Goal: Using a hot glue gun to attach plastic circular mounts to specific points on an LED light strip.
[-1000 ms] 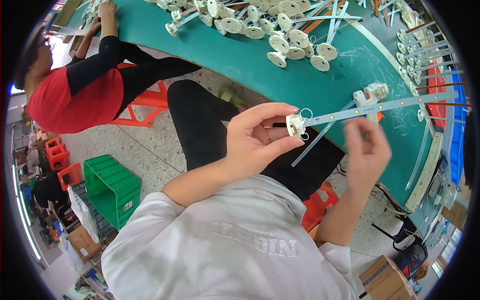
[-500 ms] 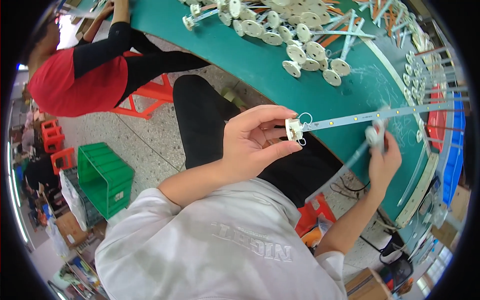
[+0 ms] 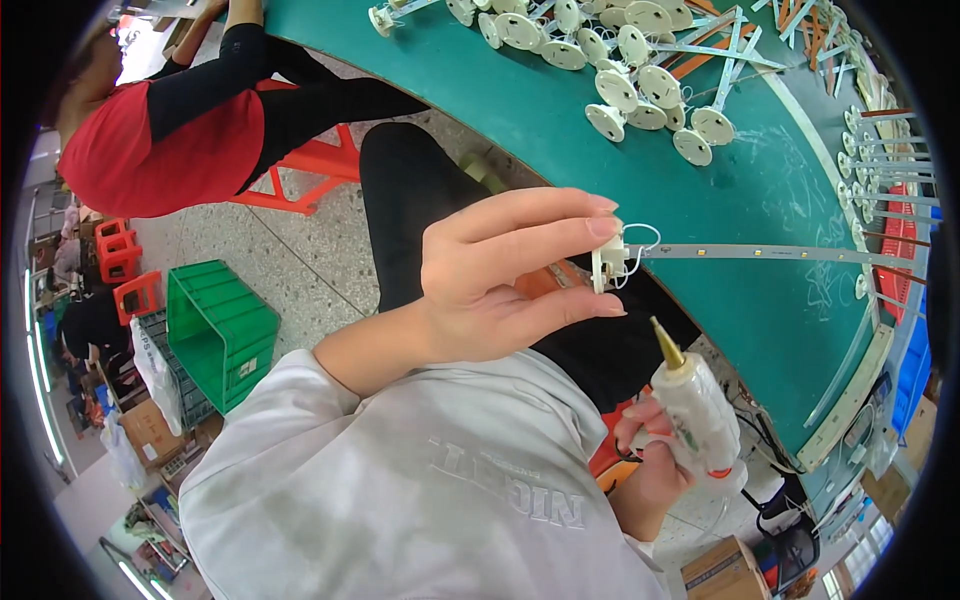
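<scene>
Now lifting a glue gun (image 3: 697, 420) in the right hand (image 3: 650, 470), brass nozzle tipped up toward the work, where half a second ago gripping only a blurred white piece out by the strip. Left hand (image 3: 500, 275) pinching a small white end cap (image 3: 607, 264) between thumb and fingertips, wire looping off it, a long thin LED strip (image 3: 790, 253) reaching from it over the green counter (image 3: 640, 170). Hands apart, each clamped on its own thing. Risking hot glue on the near fingertips, or a strip sagging loose. Crowding the counter beyond: round white discs (image 3: 640, 90); seated nearby, a person in red (image 3: 150, 150); below, a green crate (image 3: 220, 325).
</scene>
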Demonstrator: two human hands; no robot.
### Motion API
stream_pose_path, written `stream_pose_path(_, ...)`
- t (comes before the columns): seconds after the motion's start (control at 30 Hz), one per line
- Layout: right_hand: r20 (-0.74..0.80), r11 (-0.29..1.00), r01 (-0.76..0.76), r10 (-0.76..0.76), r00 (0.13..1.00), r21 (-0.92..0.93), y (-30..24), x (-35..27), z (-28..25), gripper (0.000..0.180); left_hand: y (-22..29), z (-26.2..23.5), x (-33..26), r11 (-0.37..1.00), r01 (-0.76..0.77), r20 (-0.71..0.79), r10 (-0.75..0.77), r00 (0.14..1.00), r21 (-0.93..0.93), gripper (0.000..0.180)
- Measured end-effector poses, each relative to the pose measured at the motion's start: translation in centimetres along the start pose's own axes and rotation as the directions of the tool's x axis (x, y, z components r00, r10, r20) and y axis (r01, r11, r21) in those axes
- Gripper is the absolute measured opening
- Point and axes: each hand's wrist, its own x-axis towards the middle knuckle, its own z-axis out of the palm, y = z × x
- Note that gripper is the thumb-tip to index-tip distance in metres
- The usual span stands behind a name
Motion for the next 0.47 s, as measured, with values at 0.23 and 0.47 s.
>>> stream_pose_path(0.23, -0.053, 0.983, 0.106, -0.115, 0.992, -0.147, 0.5, 2.0, 1.5, 0.043, 1.0, -0.5, -0.6, 0.999, 0.042, 0.01, -0.042, 0.999, 0.022, 0.057)
stream_pose_path(0.47, 0.186, 0.885, 0.04, 0.053, 0.981, -0.463, -0.4, 0.9, -0.1, 0.038, 1.5, -1.4, -0.5, 0.986, -0.076, 0.063, 0.067, 0.996, 0.146, 0.059)
